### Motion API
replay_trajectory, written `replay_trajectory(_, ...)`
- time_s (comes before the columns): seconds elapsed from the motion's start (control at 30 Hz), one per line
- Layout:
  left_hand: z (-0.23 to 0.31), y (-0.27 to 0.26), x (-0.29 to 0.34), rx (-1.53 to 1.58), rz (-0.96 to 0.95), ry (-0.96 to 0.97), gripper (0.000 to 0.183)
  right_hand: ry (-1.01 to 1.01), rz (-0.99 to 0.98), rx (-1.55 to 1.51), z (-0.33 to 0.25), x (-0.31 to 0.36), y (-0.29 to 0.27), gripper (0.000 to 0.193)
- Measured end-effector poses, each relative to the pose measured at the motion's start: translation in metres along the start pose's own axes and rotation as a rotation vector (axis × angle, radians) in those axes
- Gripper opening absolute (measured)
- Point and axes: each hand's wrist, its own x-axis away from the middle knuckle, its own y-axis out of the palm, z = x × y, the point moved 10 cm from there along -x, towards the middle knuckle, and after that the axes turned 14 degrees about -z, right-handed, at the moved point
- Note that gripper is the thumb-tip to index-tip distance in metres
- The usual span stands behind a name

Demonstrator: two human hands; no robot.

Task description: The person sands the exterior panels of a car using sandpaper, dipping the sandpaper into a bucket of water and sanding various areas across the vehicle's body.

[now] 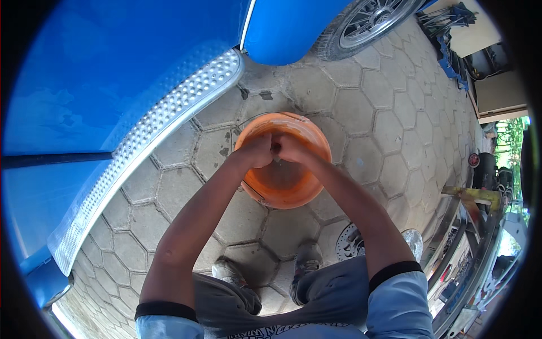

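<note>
An orange bucket stands on the paving in front of my feet, with murky liquid in its bottom. Both my hands are over its mouth, close together. My left hand is closed in a fist, and my right hand is curled closed beside it. A small dark patch shows between the fists, with a pale bit just below. What they grip is mostly hidden and too small to name. The bucket's thin wire handle hangs down along its left side.
A blue vehicle with a dimpled metal side step stands at the left, its wheel at the top. Perforated brake discs lie right of my shoes. A metal rack with tools lines the right over hexagonal paving.
</note>
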Motion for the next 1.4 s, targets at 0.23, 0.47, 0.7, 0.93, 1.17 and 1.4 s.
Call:
replay_trajectory(0.23,0.001,0.015,-0.016,-0.197,0.164,-0.017,0.059,0.063,0.150,0.177,0.049,0.007,-0.004,0.041)
replay_trajectory(0.47,-0.022,0.003,-0.009,-0.280,0.143,-0.040,0.054,0.045,-0.058,0.420,-0.021,0.030,0.012,0.038)
replay_trajectory(0.7,-0.006,0.029,-0.003,-0.391,0.071,-0.068,0.032,0.136,-0.149,0.506,-0.004,0.038,0.022,0.032)
replay_trajectory(0.93,-0.041,0.062,-0.079,-0.238,0.185,0.011,0.041,0.089,0.017,0.657,-0.008,0.040,0.018,0.021)
replay_trajectory(1.17,-0.035,0.067,-0.094,-0.176,0.044,0.175,0.044,0.169,-0.124,0.585,-0.002,0.039,0.023,0.026)
replay_trajectory(1.4,-0.051,0.058,-0.087,-0.302,0.064,0.094,0.040,0.145,-0.167,0.573,0.014,0.031,0.021,0.051)
